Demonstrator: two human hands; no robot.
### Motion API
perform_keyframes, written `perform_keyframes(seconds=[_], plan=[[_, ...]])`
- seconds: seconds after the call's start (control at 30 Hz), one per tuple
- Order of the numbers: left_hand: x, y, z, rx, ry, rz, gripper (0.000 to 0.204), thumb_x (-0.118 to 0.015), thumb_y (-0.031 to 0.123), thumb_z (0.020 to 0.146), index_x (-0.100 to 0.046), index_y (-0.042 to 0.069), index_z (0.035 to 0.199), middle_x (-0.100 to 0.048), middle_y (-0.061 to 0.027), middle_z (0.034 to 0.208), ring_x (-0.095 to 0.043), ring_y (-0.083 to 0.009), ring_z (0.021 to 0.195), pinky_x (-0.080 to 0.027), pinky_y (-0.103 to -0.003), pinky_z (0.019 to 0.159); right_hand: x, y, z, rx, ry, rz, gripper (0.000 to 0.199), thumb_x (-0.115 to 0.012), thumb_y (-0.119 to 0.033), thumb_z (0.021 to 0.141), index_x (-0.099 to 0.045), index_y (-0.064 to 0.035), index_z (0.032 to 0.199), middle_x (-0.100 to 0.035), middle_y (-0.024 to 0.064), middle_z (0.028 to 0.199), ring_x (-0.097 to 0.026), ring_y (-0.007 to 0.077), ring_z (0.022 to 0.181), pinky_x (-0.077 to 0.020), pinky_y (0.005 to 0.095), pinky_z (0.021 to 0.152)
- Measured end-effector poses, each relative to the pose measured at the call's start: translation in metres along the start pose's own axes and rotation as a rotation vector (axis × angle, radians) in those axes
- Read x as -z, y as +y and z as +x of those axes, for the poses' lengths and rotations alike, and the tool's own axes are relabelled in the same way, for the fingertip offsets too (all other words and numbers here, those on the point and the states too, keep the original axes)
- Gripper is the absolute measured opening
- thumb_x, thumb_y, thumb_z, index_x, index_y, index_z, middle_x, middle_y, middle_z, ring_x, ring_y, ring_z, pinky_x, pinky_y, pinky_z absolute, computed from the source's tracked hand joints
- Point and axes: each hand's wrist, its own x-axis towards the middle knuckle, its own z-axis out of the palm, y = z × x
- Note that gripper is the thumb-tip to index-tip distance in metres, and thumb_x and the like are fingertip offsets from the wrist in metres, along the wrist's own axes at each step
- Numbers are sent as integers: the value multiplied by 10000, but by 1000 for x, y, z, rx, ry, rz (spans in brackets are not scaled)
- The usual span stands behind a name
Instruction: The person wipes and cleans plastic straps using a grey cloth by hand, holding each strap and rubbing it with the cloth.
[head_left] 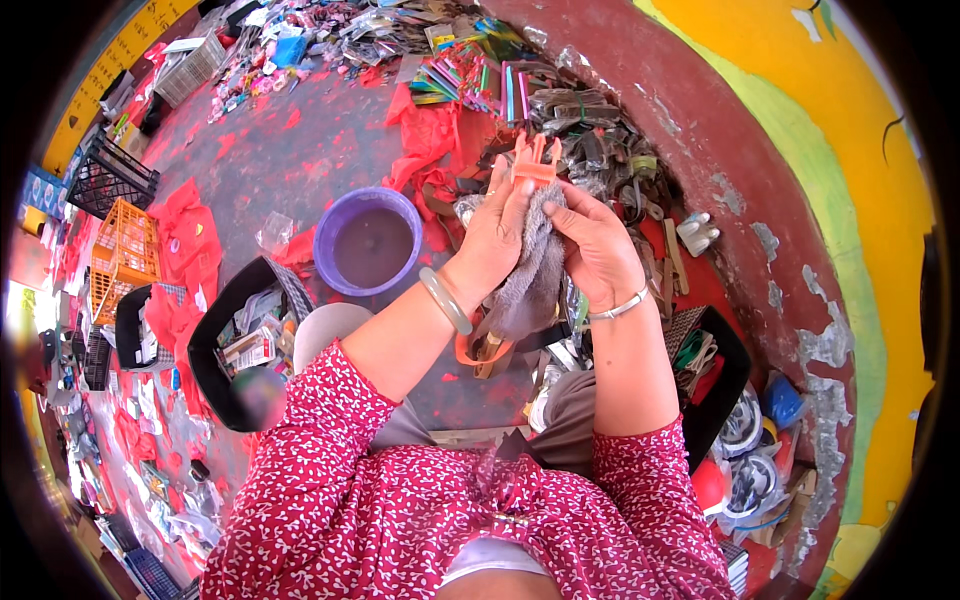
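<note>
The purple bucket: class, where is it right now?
In the head view, the purple bucket stands on the floor left of centre, just left of the left hand, beside red scraps.

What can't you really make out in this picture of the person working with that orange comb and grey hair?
Head view only:
- Grey hair tuft: its middle is covered by the left hand and right hand.
- Orange comb: its lower part is hidden behind the fingertips.
- Purple bucket: its dark contents cannot be told.
- Packets at the top: too small and bent by the lens.
- Black tray: partly behind the right forearm.

Clear packets (pixel 590 140) heaped beside wall (pixel 700 130)
</note>
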Motion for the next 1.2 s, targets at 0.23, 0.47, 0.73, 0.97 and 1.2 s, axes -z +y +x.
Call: perform_keyframes(seconds=[0.23, 0.47, 0.73, 0.97, 1.2], plan=[[-1, 10, -3, 71, -10, -159, 248, -541, 169, 910, -582, 6, 1093, -511, -22, 1194, -460, -104, 1116, -344, -276, 975, 21, -1, -5, 16, 67, -132, 270, -560, -13, 843, -540, 5, 1112, -613, 51, 958, -597, 119, 851, -475, 248, 778], [14, 33, 6, -312, 83, 503, 144, -660, 140, 815, -694, 53, 925, -540, -45, 1001, -504, -127, 957, -421, -259, 837, 13, 4, 0, 10, -68, 39, 347, -546, -56, 867, -471, -6, 1202, -580, 36, 1064, -557, 123, 981, -439, 278, 859], [5, 32, -3, -327, 237, 509, 113, -702, 157, 749, -686, 56, 798, -577, -53, 792, -534, -193, 790, -441, -290, 688, 1, 30, 6, 68, -133, 99, 465, -611, -49, 829, -444, -30, 1262, -555, 36, 1149, -527, 144, 1062, -407, 290, 918], [18, 27, 3, -175, 94, 491, 172, -677, 165, 802, -676, 43, 922, -547, -31, 944, -519, -130, 918, -429, -275, 807, 5, 9, 8, 101, -51, -176, 310, -602, -81, 852, -539, -20, 1149, -602, 24, 1028, -568, 103, 937, -449, 248, 826], [13, 32, 9, 51, -86, -7, 303, -562, 233, 903, -558, 29, 1127, -541, -13, 1051, -491, -103, 987, -396, -265, 890, -7, 22, 9, 76, -112, -119, 306, -589, -73, 862, -525, -1, 1153, -587, 50, 1063, -569, 122, 959, -454, 260, 838]])
